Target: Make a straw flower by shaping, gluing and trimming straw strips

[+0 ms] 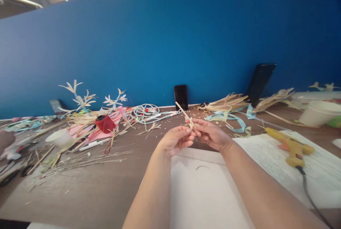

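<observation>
Both my hands meet in the middle of the head view, raised over a white sheet [202, 182]. Between their fingertips is a pale straw strip [182, 110], its long end sticking up to the left and smaller bits spreading at the pinch. My left hand [178, 139] is closed on its lower part, thumb against fingers. From the other side my right hand [210, 133] pinches the same piece. The exact folds of the strip are hidden by the fingers.
A yellow glue gun [291, 145] lies on printed paper at right. Dried husks [229, 102] and a leaning phone [181, 95] line the blue partition [170, 37]. Left are a red thread spool [105, 124], thin wires [87, 159], a white cup [58, 138] and another person's hand [6, 140].
</observation>
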Demonstrator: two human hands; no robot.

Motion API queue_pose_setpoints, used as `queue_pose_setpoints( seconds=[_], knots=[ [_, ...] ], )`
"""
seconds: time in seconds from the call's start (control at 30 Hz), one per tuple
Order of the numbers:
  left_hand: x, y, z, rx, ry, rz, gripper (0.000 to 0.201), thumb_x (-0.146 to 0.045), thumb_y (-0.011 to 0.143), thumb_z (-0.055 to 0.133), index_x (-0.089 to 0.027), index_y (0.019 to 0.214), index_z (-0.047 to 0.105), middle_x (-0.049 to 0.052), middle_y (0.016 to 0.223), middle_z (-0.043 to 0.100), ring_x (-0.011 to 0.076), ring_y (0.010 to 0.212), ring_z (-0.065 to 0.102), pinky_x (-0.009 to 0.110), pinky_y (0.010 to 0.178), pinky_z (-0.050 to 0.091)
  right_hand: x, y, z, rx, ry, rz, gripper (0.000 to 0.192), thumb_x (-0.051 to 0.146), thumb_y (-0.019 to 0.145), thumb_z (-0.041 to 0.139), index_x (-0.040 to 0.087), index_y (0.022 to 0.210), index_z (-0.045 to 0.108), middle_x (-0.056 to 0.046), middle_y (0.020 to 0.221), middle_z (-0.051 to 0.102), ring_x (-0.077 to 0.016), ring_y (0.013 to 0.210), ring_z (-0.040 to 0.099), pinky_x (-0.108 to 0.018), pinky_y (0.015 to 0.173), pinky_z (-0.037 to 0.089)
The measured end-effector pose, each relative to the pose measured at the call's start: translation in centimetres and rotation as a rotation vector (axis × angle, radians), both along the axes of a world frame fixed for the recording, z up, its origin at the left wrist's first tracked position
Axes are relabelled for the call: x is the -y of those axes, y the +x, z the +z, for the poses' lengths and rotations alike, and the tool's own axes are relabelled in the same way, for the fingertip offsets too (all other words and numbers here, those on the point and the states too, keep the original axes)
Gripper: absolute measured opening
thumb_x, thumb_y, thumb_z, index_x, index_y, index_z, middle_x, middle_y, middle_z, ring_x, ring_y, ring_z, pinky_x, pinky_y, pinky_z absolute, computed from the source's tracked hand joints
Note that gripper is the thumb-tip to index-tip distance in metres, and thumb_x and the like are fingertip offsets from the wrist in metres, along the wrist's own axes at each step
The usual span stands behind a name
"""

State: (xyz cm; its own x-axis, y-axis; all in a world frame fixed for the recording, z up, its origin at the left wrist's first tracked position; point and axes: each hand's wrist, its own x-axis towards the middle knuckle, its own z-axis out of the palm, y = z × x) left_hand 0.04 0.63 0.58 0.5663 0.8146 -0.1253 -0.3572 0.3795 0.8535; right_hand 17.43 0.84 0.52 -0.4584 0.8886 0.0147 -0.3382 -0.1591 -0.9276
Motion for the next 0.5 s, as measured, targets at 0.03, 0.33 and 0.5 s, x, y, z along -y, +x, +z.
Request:
queue_pose_setpoints(
  seconds=[0.03,0.33,0.5],
  knots=[
    [0.01,0.00,0.09,-0.002,-0.005,-0.001,0.011,-0.019,0.076,0.064,-0.010,0.082,0.063,0.003,0.073,0.064,0.0044,0.058,0.059,0.013,0.056,0.053,-0.03,-0.07,0.02,-0.001,0.015,-0.026,0.028,0.034,0.074,0.065,0.019,0.099,0.062,0.005,0.058,0.049,-0.0017,0.039,0.024,-0.017,0.037,0.013],
    [-0.22,0.23,0.02,-0.155,0.010,0.123,0.026,-0.029,0.075,0.066,-0.009,0.092,0.066,0.010,0.086,0.068,0.0102,0.067,0.064,0.017,0.057,0.054,-0.74,-0.45,-0.35,0.132,0.101,-0.261,0.028,0.041,0.072,0.066,0.018,0.085,0.060,0.004,0.061,0.053,-0.0035,0.042,0.033,-0.018,0.039,0.017],
    [-0.34,0.46,-0.46,-0.229,0.074,0.193,0.022,-0.026,0.072,0.068,-0.010,0.087,0.067,0.009,0.084,0.068,0.0086,0.062,0.062,0.017,0.054,0.053,-0.95,-0.37,-0.79,0.174,0.114,-0.267,0.030,0.043,0.072,0.066,0.017,0.088,0.061,0.004,0.063,0.054,-0.0033,0.043,0.034,-0.017,0.038,0.015]
  ],
)
